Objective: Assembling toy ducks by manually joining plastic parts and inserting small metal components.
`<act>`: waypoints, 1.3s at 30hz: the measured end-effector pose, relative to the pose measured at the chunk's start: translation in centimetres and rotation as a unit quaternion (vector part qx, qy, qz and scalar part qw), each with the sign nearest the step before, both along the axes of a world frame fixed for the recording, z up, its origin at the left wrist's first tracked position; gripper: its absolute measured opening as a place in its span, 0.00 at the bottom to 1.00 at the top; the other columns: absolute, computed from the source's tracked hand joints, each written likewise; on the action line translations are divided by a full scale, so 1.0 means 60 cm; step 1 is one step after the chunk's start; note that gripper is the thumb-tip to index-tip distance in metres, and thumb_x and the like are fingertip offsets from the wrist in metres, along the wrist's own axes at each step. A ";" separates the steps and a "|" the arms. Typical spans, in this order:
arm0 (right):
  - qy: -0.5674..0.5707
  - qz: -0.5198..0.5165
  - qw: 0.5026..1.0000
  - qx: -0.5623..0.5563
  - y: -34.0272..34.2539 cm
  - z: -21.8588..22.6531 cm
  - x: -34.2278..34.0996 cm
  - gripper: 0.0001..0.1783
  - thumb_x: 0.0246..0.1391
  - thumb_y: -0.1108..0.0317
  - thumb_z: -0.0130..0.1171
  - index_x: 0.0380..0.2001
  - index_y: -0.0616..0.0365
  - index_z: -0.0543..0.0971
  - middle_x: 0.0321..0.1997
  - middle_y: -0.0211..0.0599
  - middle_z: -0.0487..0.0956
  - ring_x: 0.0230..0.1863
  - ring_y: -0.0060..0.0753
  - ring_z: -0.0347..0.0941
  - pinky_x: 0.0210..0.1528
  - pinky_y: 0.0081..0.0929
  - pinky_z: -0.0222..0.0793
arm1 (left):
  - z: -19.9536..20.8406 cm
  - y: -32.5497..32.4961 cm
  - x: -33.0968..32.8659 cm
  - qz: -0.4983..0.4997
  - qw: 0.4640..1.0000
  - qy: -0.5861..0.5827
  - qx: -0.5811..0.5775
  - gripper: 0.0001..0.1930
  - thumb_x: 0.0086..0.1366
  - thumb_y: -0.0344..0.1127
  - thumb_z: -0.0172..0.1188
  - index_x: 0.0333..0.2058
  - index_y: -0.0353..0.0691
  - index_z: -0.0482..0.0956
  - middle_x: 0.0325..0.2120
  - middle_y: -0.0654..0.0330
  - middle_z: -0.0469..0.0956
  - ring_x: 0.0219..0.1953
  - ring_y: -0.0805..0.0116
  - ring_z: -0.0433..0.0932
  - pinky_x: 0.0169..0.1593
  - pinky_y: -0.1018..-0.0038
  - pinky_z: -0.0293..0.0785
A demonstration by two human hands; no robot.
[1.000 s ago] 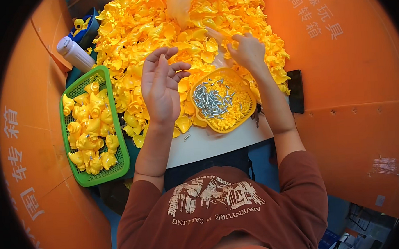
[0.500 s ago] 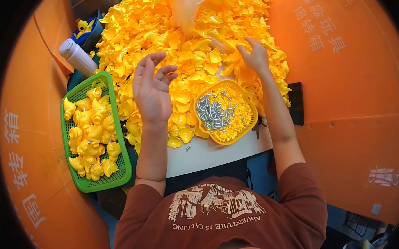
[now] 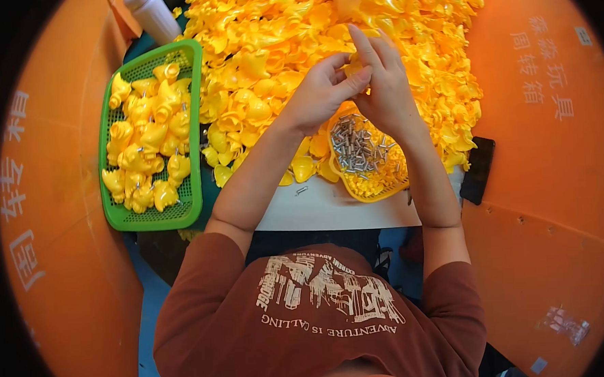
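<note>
Orange panels [image 3: 521,143] wall in the bench on both sides, likely serving as a screen that keeps loose parts together. Worktop: white table [image 3: 341,214], bare only along the near edge, the rest buried under a heap of yellow plastic pieces [image 3: 258,64].

Hands: left hand [image 3: 321,95] and right hand [image 3: 389,92] brought together above the near part of the heap, fingertips meeting. Left thumb and fingers bent close in a narrow pinch; right fingers extended and bunched. A bit of yellow shows between them; whether it is a held piece or the heap behind, I can't make out. Meeting at mid-bench probably lets one hand steady for the other.

Yellow basket [image 3: 371,198] just below the hands, partly behind the right forearm: metal pins [image 3: 356,145] to one side, small yellow bits [image 3: 380,182] beside them. Small parts presumably sit there for a short reach. One loose pin [image 3: 302,190] on the white surface.

Green basket [image 3: 202,136] at the person's left, bearing rounded yellow figures [image 3: 152,138]; placed apart, I judge, to avoid mixing with the heap.
</note>
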State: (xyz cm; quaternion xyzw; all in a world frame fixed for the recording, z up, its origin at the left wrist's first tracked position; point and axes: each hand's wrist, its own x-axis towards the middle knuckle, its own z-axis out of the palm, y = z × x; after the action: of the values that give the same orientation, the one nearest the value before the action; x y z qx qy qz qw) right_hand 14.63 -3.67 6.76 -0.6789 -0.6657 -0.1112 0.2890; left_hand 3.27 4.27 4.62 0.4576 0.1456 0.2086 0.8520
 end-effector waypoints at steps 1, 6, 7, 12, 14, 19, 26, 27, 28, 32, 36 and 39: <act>0.005 0.007 1.000 -0.005 0.003 0.002 -0.006 0.41 0.37 0.71 0.64 0.58 0.54 0.61 0.50 0.44 0.68 0.53 0.48 0.63 0.55 0.37 0.61 | -0.005 0.006 -0.005 0.023 0.998 -0.012 0.058 0.20 0.60 0.37 0.57 0.48 0.33 0.66 0.34 0.60 0.75 0.33 0.75 0.75 0.37 0.79 0.73; 0.384 0.075 0.920 -0.017 -0.007 0.002 -0.005 0.26 0.49 0.79 0.55 0.54 0.63 0.66 0.48 0.40 0.73 0.47 0.28 0.70 0.47 0.23 0.67 | -0.019 0.053 -0.024 0.102 0.972 0.067 0.202 0.14 0.60 0.31 0.56 0.43 0.31 0.71 0.31 0.60 0.76 0.25 0.76 0.74 0.30 0.81 0.72; 0.355 0.072 0.932 0.031 0.003 -0.014 -0.003 0.16 0.53 0.80 0.52 0.47 0.66 0.72 0.41 0.37 0.77 0.39 0.20 0.73 0.41 0.16 0.69 | -0.014 0.057 -0.028 0.087 0.971 0.064 0.214 0.15 0.60 0.31 0.56 0.44 0.32 0.71 0.30 0.61 0.76 0.23 0.77 0.73 0.27 0.82 0.71; 0.383 0.020 0.922 0.058 0.005 -0.036 0.008 0.10 0.52 0.78 0.55 0.39 0.67 0.77 0.34 0.33 0.78 0.32 0.19 0.74 0.36 0.15 0.70 | -0.021 0.044 -0.017 0.086 0.971 0.033 0.222 0.15 0.60 0.32 0.56 0.45 0.34 0.71 0.28 0.62 0.77 0.23 0.77 0.74 0.27 0.82 0.71; 0.365 0.003 0.929 0.059 -0.001 -0.029 0.015 0.08 0.51 0.77 0.56 0.37 0.66 0.77 0.31 0.31 0.79 0.32 0.17 0.73 0.35 0.15 0.69 | -0.016 0.045 -0.018 0.051 0.973 0.017 0.224 0.14 0.61 0.33 0.56 0.44 0.34 0.71 0.28 0.61 0.77 0.23 0.77 0.74 0.26 0.81 0.71; 0.176 -0.049 0.977 -0.106 -0.056 -0.010 0.029 0.07 0.48 0.71 0.59 0.31 0.63 0.79 0.27 0.38 0.79 0.29 0.27 0.75 0.33 0.22 0.70 | -0.017 0.081 -0.038 0.084 0.993 0.007 0.081 0.12 0.62 0.33 0.53 0.43 0.35 0.71 0.31 0.57 0.78 0.25 0.70 0.78 0.26 0.78 0.73; 0.107 -0.058 0.931 -0.344 -0.108 -0.054 0.015 0.09 0.42 0.68 0.58 0.29 0.60 0.78 0.27 0.44 0.78 0.31 0.45 0.74 0.35 0.35 0.70 | -0.004 0.075 -0.031 0.178 0.984 -0.004 -0.002 0.11 0.64 0.32 0.50 0.42 0.32 0.72 0.33 0.54 0.78 0.26 0.66 0.79 0.27 0.76 0.74; 0.097 -0.052 0.942 -0.318 -0.107 -0.064 0.012 0.09 0.41 0.69 0.58 0.29 0.60 0.78 0.27 0.44 0.78 0.31 0.45 0.74 0.35 0.35 0.70 | -0.008 0.073 -0.032 0.151 0.988 -0.006 0.017 0.11 0.63 0.31 0.50 0.41 0.32 0.72 0.33 0.54 0.78 0.26 0.67 0.79 0.26 0.77 0.74; 0.087 -0.044 0.952 -0.291 -0.103 -0.069 0.011 0.09 0.40 0.70 0.57 0.29 0.60 0.78 0.27 0.44 0.77 0.30 0.45 0.74 0.35 0.35 0.70 | -0.010 0.073 -0.033 0.125 0.991 -0.007 0.037 0.10 0.63 0.31 0.50 0.40 0.32 0.73 0.33 0.54 0.78 0.26 0.68 0.79 0.25 0.78 0.73; 0.109 -0.043 0.956 -0.268 -0.106 -0.078 0.009 0.08 0.39 0.73 0.56 0.27 0.63 0.77 0.25 0.44 0.76 0.29 0.44 0.74 0.34 0.34 0.70 | -0.012 0.042 -0.024 0.077 0.992 0.045 0.088 0.12 0.62 0.31 0.51 0.44 0.35 0.74 0.28 0.59 0.77 0.22 0.73 0.77 0.20 0.83 0.69; 0.150 -0.030 0.966 -0.210 -0.115 -0.079 0.014 0.09 0.39 0.74 0.56 0.28 0.64 0.77 0.26 0.45 0.76 0.29 0.44 0.74 0.33 0.32 0.69 | -0.010 0.016 -0.014 0.054 0.993 0.055 0.092 0.11 0.62 0.31 0.51 0.43 0.37 0.74 0.27 0.61 0.77 0.21 0.75 0.77 0.19 0.83 0.68; 0.173 -0.027 0.976 -0.127 -0.123 -0.072 0.021 0.10 0.39 0.75 0.56 0.30 0.65 0.77 0.26 0.45 0.75 0.28 0.43 0.73 0.33 0.32 0.69 | -0.006 0.009 -0.012 0.042 0.991 0.066 0.104 0.11 0.63 0.30 0.50 0.43 0.37 0.74 0.27 0.61 0.77 0.21 0.75 0.77 0.18 0.83 0.68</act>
State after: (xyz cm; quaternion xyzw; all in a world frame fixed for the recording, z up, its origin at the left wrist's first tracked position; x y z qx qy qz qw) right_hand 15.86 -11.02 2.46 -0.7370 -0.5954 0.0854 0.3083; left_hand 2.58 4.84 4.24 0.5503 0.1979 0.2272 0.7787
